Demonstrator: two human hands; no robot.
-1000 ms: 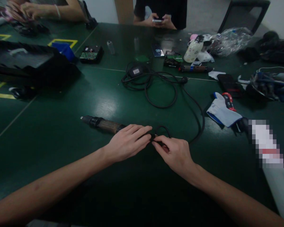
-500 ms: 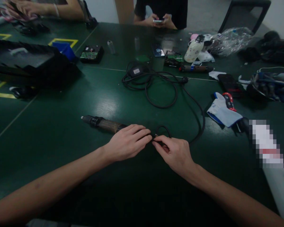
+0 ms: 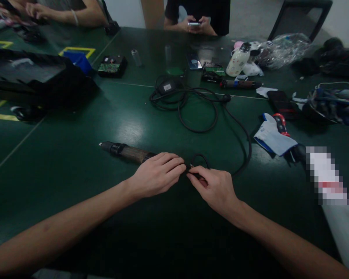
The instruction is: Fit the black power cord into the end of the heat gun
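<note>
An electric screwdriver (image 3: 132, 153) lies on the green table, its bit end pointing left. My left hand (image 3: 158, 173) is closed over its rear part and hides that end. Right beside it, my right hand (image 3: 215, 186) pinches the end of a black cable (image 3: 202, 156) between thumb and fingers, close to the screwdriver's tail. Whether the cable's plug sits in the tool is hidden by the fingers. From there the cable runs right and back to a coiled bundle with a black power adapter (image 3: 167, 87).
A glove (image 3: 275, 137) lies to the right, near a second screwdriver (image 3: 241, 84) and a bottle (image 3: 238, 60). Circuit-board units (image 3: 112, 66) stand farther back. A black bin (image 3: 31, 81) is at left. People sit across the table; one holds a phone (image 3: 194, 24).
My hands have hardly moved; a slightly wider gap shows between my left fingertips and right fingers. At the far left, another person's hands have shifted.
</note>
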